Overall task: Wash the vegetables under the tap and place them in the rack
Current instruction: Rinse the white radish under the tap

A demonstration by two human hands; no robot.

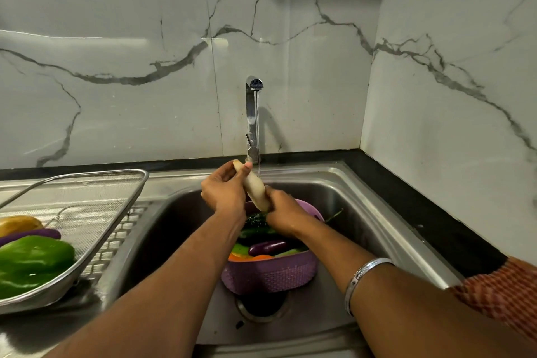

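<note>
— Biggest first? Steel sink [343,192], centre, with tap [252,113] running at far edge.
— Then mesh rack [96,183], left on the desk [436,212], holding green pepper [32,261], purple aubergine [32,234].
— Purple basket [270,273] inside sink, near drain, full of vegetables.
— Pale long vegetable [255,190], tilted just beside the stream, above basket.
— Left hand [223,192] fingers curled round far end; right hand [283,212] fingers wrapped round near end.

both hands [223,190] [283,212] raised, fingers curled, apparently gripping; forearms extended forward.
</note>
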